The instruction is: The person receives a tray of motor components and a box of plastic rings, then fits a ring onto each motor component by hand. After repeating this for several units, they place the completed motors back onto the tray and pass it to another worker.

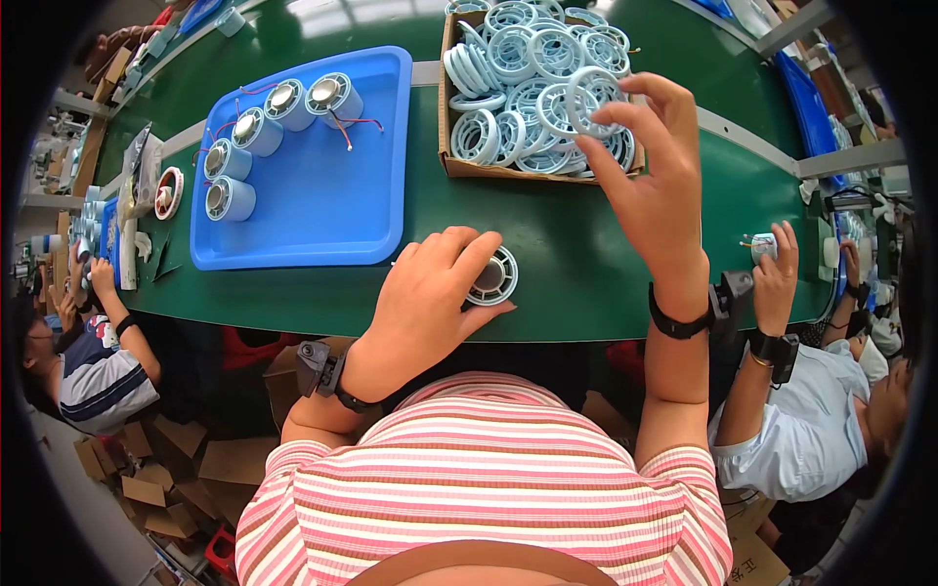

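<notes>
My left hand [430,293] is closed around a small round speaker-like unit [494,278] near the table's front edge. The unit has a light blue slotted rim and a grey metal disc in its middle; the fingers hide its left side. Raised over the front right of a cardboard box [547,176], my right hand [653,161] pinches a light blue plastic ring [575,102] between thumb and fingers. Many similar light blue rings [508,49] are heaped in that box.
A blue tray [322,230] at the left holds several light blue cylindrical units [256,132] with thin red wires. Beyond its left side lies a white-and-brown ring [168,192]. At the right, a co-worker's hand [775,278] holds a small blue part; another person [98,371] works at the far left.
</notes>
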{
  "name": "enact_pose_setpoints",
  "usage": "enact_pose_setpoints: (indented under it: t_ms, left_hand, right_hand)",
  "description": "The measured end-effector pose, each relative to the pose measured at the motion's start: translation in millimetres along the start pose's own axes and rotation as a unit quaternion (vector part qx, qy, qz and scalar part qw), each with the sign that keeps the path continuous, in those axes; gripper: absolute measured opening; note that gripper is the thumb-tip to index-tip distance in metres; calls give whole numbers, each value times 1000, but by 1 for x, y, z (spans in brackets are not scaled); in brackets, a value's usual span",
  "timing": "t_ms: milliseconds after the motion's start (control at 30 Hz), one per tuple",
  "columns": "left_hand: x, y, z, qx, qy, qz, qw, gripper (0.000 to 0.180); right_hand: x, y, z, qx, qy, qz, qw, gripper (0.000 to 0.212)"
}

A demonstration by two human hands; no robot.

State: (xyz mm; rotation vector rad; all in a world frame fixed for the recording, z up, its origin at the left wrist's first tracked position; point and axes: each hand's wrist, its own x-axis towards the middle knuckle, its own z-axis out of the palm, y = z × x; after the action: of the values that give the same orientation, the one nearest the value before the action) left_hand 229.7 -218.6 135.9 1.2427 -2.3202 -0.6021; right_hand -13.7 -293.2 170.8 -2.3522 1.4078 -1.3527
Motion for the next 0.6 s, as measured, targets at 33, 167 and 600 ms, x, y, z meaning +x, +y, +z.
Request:
enact_pose_setpoints:
  t_ms: [33,167,600]
  left_hand:
    - [-1,1,-1,0,1,-5,1000,68]
    - [-5,2,-3,-136,-34,-81,987,67]
    - [-1,-4,12,-413,-97,-188,886,64]
  right_hand:
    - [-5,-8,-6,-11,8,-8,1000,23]
    - [-52,-43,-27,75,-129,95,984,25]
    - [-126,-20,-2,36,-160,165,973,65]
